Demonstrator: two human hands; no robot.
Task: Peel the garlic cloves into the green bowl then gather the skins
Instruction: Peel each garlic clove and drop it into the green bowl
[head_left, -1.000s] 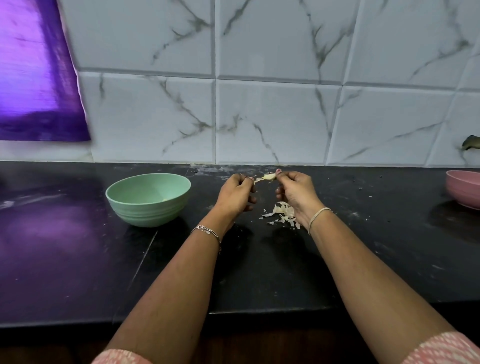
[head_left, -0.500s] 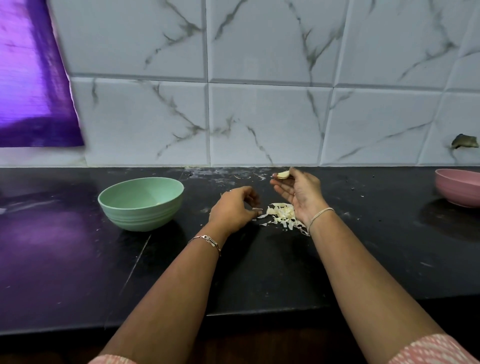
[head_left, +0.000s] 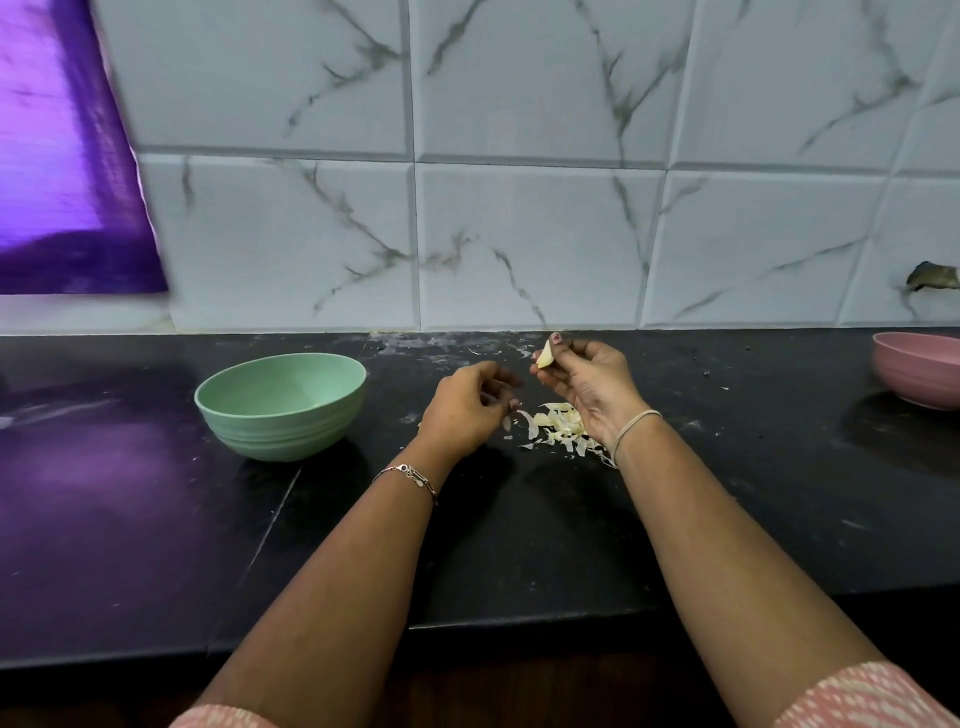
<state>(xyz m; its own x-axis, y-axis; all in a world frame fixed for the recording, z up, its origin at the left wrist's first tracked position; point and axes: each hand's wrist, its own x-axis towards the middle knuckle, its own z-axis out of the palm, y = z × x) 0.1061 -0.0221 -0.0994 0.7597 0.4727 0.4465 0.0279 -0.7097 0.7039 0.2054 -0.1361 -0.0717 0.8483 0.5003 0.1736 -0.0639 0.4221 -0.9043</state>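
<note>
My right hand pinches a pale garlic clove between thumb and fingertips, raised above the black counter near the wall. My left hand hovers lower and to the left, fingers loosely curled, with its fingertips at the edge of a pile of garlic skins. One skin scrap lies just under those fingertips. The pile sits on the counter between both wrists, partly hidden by my right hand. The green bowl stands to the left of my left hand; what shows of its inside looks bare.
A pink bowl stands at the far right, cut off by the frame. The black counter runs under a marble-tiled wall. A purple sheet hangs at the upper left. Small skin flecks dot the counter near the wall.
The hands have parted: my left hand dropped from the clove down to the skin pile, while my right hand kept the clove and lifted it slightly toward the wall.
</note>
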